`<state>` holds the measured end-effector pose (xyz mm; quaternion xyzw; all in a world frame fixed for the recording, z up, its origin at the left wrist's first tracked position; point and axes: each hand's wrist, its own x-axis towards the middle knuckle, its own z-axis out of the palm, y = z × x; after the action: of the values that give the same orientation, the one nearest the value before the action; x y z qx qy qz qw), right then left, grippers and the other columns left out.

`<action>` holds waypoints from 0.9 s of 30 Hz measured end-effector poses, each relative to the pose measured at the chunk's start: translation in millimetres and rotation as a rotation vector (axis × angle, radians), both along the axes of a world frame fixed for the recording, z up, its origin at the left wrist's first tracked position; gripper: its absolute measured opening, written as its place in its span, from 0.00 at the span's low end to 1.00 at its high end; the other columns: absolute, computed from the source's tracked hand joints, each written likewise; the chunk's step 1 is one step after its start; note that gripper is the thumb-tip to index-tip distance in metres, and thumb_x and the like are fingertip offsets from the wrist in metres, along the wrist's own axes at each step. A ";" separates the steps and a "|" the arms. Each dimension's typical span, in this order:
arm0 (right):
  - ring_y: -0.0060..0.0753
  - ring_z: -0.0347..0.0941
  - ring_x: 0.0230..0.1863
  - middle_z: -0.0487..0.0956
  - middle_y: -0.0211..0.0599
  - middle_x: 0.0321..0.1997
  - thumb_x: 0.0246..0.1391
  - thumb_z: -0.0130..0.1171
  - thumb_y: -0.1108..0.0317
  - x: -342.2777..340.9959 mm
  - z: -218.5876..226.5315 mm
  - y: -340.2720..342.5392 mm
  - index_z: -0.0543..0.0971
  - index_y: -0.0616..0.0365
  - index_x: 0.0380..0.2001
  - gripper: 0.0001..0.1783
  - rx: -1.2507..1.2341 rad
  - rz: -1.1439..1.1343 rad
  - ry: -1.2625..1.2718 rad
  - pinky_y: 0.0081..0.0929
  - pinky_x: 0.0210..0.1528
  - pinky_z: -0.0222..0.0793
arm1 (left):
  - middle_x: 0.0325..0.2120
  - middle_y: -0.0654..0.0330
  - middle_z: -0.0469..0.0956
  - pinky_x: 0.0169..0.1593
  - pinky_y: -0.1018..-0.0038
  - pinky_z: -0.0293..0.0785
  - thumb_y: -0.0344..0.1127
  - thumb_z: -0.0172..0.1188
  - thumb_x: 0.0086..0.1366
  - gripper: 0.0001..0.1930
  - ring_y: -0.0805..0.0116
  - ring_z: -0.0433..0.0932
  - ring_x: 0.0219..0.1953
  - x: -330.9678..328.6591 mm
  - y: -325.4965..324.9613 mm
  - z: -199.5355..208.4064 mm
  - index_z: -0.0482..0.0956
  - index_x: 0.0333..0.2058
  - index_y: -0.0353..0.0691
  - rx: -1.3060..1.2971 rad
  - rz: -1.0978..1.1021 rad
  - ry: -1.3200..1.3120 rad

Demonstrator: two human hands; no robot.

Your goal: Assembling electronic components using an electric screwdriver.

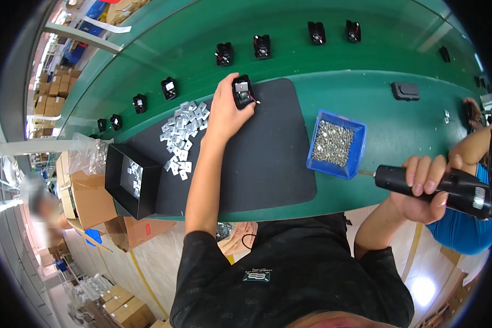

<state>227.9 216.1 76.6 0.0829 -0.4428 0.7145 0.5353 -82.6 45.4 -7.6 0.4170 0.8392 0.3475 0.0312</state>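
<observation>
Fasteners in blue bin, plates in box

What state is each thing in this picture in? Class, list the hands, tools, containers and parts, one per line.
Left hand, closed around a black housing
Black housing, open, contents showing
Right hand, wrapped around an electric screwdriver
Electric screwdriver, bit pointing leftward; running or not, cannot tell
Blue bin, open
Metal fasteners, loose, heaped in the bin
Metal plates, loosely piled
Black box, open
</observation>
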 end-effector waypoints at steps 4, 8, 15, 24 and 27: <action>0.20 0.62 0.19 0.67 0.28 0.23 0.50 0.61 0.64 9.4 -13.7 -9.7 0.57 0.61 0.56 0.34 -0.074 -0.152 -0.116 0.19 0.24 0.60 | 0.52 0.48 0.67 0.56 0.60 0.64 0.44 0.70 0.45 0.41 0.49 0.67 0.53 -37.9 14.1 -9.9 0.63 0.57 0.40 -0.069 -0.051 0.158; 0.20 0.61 0.18 0.67 0.29 0.21 0.49 0.62 0.64 29.4 -24.7 -12.3 0.59 0.62 0.54 0.32 0.008 -0.244 -0.243 0.19 0.23 0.62 | 0.51 0.49 0.68 0.55 0.58 0.62 0.55 0.68 0.46 0.38 0.50 0.66 0.53 -66.0 24.5 -2.3 0.70 0.54 0.43 0.031 0.050 0.282; 0.21 0.62 0.17 0.67 0.30 0.21 0.49 0.62 0.64 44.4 -29.7 -16.8 0.60 0.63 0.53 0.32 0.047 -0.335 -0.316 0.19 0.22 0.63 | 0.38 0.45 0.76 0.45 0.58 0.72 0.52 0.64 0.48 0.29 0.47 0.75 0.41 -128.0 57.4 -22.0 0.75 0.40 0.33 -0.224 0.380 0.145; 0.21 0.63 0.18 0.67 0.30 0.22 0.49 0.61 0.64 48.9 -37.8 -9.5 0.59 0.63 0.54 0.32 0.104 -0.294 -0.327 0.21 0.24 0.63 | 0.23 0.46 0.77 0.36 0.64 0.73 0.41 0.62 0.47 0.18 0.50 0.77 0.29 -8.5 -2.8 25.0 0.76 0.28 0.29 -0.023 -0.068 -0.219; 0.22 0.63 0.18 0.67 0.31 0.21 0.50 0.60 0.64 36.1 -37.9 -6.5 0.59 0.63 0.54 0.32 0.106 -0.225 -0.328 0.21 0.24 0.63 | 0.32 0.41 0.77 0.43 0.60 0.71 0.40 0.62 0.46 0.19 0.45 0.76 0.37 -4.3 1.8 14.8 0.76 0.30 0.27 -0.070 -0.005 -0.079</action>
<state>264.0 209.6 38.7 -0.0565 -0.5675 0.6299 0.5272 -86.9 47.2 7.2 0.4035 0.8480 0.3343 0.0798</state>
